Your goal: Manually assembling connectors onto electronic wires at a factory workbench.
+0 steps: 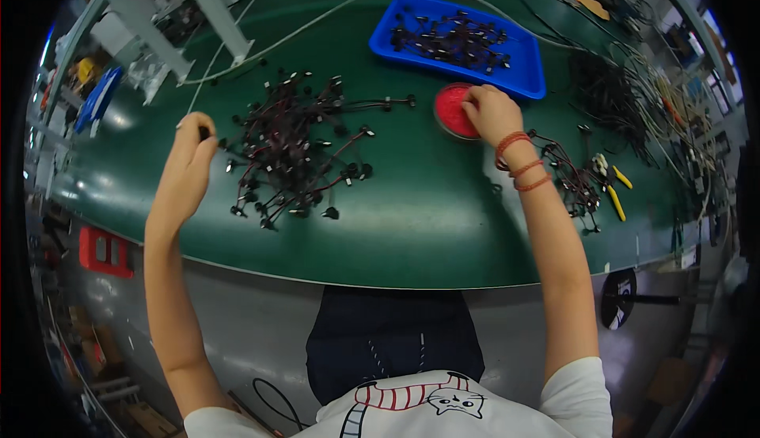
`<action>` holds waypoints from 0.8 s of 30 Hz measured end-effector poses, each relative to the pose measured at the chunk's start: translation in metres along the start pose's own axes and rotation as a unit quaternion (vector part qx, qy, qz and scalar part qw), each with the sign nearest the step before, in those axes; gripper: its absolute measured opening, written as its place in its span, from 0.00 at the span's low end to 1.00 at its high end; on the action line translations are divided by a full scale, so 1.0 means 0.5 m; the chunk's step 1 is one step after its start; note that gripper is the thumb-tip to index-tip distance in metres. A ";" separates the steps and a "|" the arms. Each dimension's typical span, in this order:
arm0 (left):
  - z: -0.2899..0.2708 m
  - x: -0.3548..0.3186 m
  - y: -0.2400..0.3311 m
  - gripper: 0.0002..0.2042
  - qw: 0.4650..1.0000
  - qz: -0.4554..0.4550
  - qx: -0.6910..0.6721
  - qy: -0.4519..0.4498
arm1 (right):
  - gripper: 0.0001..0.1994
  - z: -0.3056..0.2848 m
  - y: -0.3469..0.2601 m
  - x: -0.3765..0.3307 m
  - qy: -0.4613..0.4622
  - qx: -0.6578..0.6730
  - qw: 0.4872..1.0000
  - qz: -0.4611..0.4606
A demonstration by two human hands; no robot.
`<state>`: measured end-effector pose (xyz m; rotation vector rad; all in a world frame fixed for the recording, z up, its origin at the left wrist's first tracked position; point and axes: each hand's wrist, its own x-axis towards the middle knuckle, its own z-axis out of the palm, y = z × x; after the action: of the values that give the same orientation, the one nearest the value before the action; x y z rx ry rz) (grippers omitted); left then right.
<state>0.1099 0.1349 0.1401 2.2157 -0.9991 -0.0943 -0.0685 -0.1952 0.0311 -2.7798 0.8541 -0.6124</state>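
Note:
My left hand (190, 161) is at the left edge of a tangled pile of small black-and-red wired parts (297, 153) on the green table (412, 224). Its fingers are pinched around a small dark piece at the pile's edge. My right hand (487, 113) reaches into a round red dish (450, 109), fingertips curled down inside it; what they touch is hidden. Red bands circle that wrist.
A blue tray (522, 70) holding several similar wired parts stands behind the red dish. Yellow-handled cutters (613, 192) and more wired parts (574, 180) lie right of my right arm. Loose cables (625, 97) crowd the far right. Metal frame legs (214, 10) stand at the back left.

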 end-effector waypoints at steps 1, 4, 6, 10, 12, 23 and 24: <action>0.006 -0.008 0.011 0.04 0.997 0.062 0.029 0.018 | 0.06 0.006 0.002 0.001 0.015 0.018 1.000 -0.002; 0.009 -0.044 0.067 0.04 0.998 0.023 -0.051 0.001 | 0.07 0.016 -0.021 0.005 0.047 0.060 0.997 -0.011; 0.018 -0.047 0.085 0.05 0.987 0.053 -0.149 -0.036 | 0.08 0.020 -0.015 -0.001 0.060 0.064 0.995 -0.037; 0.142 -0.015 0.147 0.07 0.963 0.053 -0.259 -0.055 | 0.08 0.008 0.017 -0.025 0.068 0.087 0.993 -0.029; 0.217 -0.015 0.133 0.08 0.924 -0.030 -0.361 -0.123 | 0.08 0.014 0.002 -0.025 0.067 0.085 0.994 -0.020; 0.418 -0.031 0.111 0.08 0.864 -0.077 -0.425 -0.259 | 0.06 0.008 0.004 -0.041 0.054 0.161 0.985 -0.015; 0.416 -0.027 0.112 0.08 0.891 -0.044 -0.362 -0.271 | 0.06 0.003 -0.001 -0.041 0.044 0.184 0.982 0.003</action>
<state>-0.0035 0.0008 0.0150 1.5456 -0.9299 -1.0054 -0.0829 -0.1833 0.0228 -2.4308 0.6835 -0.8066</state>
